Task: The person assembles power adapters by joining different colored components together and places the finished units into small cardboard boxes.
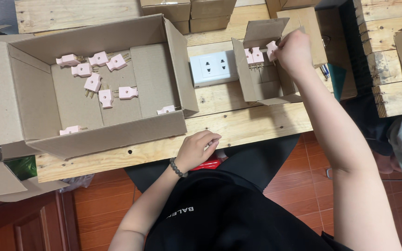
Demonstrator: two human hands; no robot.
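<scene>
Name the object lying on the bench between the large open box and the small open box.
A white double wall socket lies between the large box and the small box, seen in the head view.

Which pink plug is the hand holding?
The right hand pinches the pink plug at the right end of the row in the small open box. The two beside it stand untouched, and the rest lie loose in the big box.

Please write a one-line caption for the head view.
Right hand sets a pink plug into a small carton; left hand rests on the bench edge.
</scene>
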